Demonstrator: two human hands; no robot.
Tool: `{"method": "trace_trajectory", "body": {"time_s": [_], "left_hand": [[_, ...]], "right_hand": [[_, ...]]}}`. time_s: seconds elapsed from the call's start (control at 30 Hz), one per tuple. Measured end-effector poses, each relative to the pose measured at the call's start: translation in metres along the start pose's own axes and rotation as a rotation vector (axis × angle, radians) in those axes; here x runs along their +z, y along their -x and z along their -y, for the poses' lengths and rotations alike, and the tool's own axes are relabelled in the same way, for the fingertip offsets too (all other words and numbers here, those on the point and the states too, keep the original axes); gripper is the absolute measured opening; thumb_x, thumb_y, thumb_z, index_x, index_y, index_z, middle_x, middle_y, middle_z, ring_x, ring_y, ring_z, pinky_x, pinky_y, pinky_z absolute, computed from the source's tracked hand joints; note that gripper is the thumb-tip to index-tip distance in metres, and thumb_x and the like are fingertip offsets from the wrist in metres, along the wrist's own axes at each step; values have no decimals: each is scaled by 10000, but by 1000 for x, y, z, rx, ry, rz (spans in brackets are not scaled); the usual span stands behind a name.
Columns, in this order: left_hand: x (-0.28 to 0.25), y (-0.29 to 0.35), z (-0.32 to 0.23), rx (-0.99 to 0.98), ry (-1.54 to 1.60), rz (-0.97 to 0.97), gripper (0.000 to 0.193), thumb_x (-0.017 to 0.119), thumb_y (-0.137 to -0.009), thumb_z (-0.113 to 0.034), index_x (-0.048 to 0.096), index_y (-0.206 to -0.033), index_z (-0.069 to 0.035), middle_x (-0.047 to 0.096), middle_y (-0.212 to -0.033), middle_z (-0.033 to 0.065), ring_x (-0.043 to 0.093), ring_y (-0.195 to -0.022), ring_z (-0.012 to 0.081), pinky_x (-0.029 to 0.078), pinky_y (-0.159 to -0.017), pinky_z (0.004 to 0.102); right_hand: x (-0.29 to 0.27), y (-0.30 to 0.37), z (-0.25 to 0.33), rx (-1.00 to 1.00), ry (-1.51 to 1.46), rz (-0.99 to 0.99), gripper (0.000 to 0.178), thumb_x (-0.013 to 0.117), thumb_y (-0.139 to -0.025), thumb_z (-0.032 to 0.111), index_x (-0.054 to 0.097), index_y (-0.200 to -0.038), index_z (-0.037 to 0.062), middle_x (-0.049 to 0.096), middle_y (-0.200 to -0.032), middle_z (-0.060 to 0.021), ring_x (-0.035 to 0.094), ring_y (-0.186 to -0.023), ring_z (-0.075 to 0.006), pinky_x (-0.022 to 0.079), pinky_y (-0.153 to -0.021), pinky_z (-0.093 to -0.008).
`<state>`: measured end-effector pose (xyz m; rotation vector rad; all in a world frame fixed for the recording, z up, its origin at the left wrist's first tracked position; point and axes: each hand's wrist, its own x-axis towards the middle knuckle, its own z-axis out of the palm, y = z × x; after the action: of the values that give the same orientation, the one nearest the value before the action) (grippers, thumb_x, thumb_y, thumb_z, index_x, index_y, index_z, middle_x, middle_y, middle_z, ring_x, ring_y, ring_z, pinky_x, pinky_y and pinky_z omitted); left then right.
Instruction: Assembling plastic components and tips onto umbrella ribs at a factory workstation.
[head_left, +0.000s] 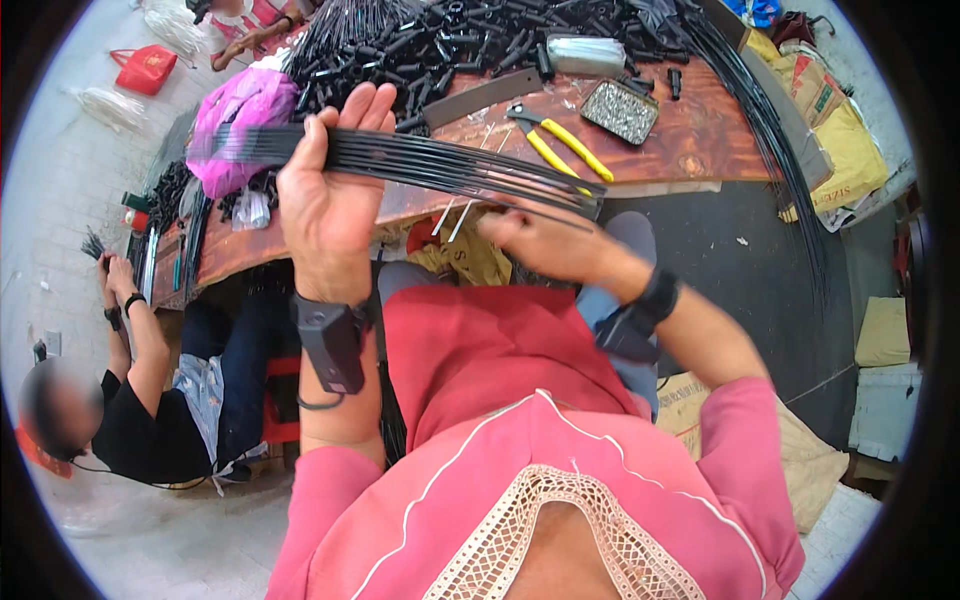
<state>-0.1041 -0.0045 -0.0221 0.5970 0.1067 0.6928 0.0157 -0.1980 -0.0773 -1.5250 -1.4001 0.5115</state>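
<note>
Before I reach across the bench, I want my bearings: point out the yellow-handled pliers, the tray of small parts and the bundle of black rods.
Yellow-handled pliers [577,149]: head view, on the right handle.
Tray of small parts [611,132]: head view, on the near rim.
Bundle of black rods [425,170]: head view, mid-length.

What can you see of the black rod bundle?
The black rod bundle: thin, straight, slightly glossy strands, material unclear. It slopes down rightward, ends loosely spread there. The left hand holds it under the thumb; the right hand is near its right end, contact unclear. Its blurred left end appears before the purple bag.
</note>
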Motion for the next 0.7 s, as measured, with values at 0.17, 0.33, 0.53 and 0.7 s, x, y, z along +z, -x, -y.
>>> {"method": "trace_trajectory", "body": {"time_s": [0.17,0.33,0.53,0.7], "left_hand": [[-5,6,45,27,115,-99,242,430,-1030,-236,525,-1030,-13,541,-1278,250,448,-1284,390,375,-1078,522],[-19,17,76,42,54,-140,286,540,-993,-317,548,-1122,-62,574,-1131,97,558,-1069,243,467,-954,428],[18,51,92,-175,-319,147,391,541,-992,-343,595,-1224,-33,639,-1203,104,579,-1108,186,457,-921,345],[9,96,36,-439,-679,388,359,530,-986,-237,631,-1132,75,705,-978,223,706,-922,280,539,-887,362]], "right_hand": [[72,-34,-10,-246,-585,-453,548,613,-947,353,478,-1357,17,548,-1238,-95,531,-1096,-163,489,-880,-328],[60,-56,-6,52,-763,-749,393,558,-982,362,634,-1202,45,645,-1012,-25,587,-915,-83,495,-767,-253],[-19,-43,10,150,-569,-699,262,586,-941,294,733,-876,87,627,-685,18,523,-523,-40,371,-451,-198],[-125,-37,21,42,-226,-474,221,662,-903,268,719,-932,57,659,-719,7,530,-496,-40,362,-403,-180]]}}
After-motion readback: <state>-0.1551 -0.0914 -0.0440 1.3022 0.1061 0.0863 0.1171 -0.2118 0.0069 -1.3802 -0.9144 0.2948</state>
